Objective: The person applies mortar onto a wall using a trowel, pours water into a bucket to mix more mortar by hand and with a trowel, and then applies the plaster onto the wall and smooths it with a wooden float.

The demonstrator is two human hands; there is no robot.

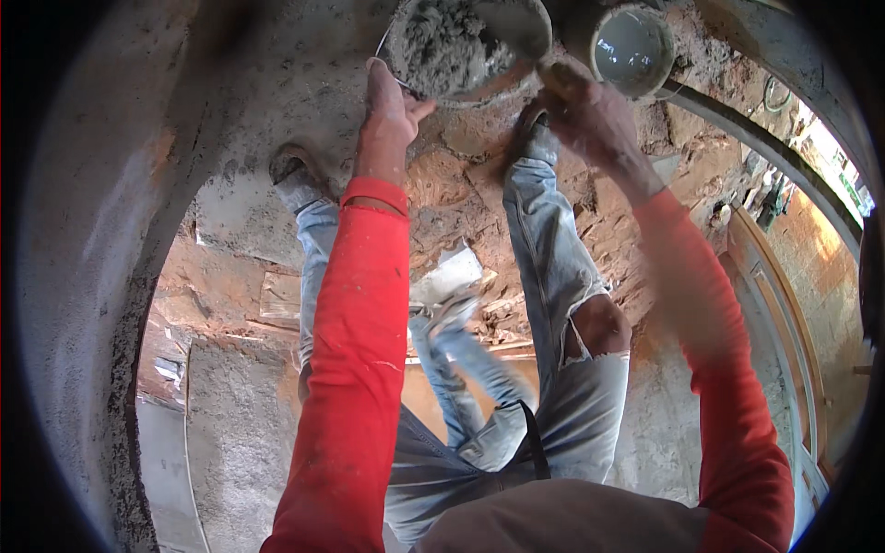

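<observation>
A bucket (pixel 447 51) of lumpy grey mortar is at the top centre of the head view. My left hand (pixel 387 111) grips the bucket at its left side, by the thin wire handle, with part of its fingers showing. My right hand (pixel 590 115), blurred, is closed at the bucket's lower right; what it holds there is too unclear to name. Just right of the bucket is a round container (pixel 631 51) of cloudy grey liquid.
My legs (pixel 539 240) stand on rough reddish rubble and slabs. Another person's jeans-clad legs (pixel 447 369) show between mine. A grey plastered surface (pixel 83 276) curves along the left. A curved grey edge (pixel 756 138) and wooden frame (pixel 784 286) are at the right.
</observation>
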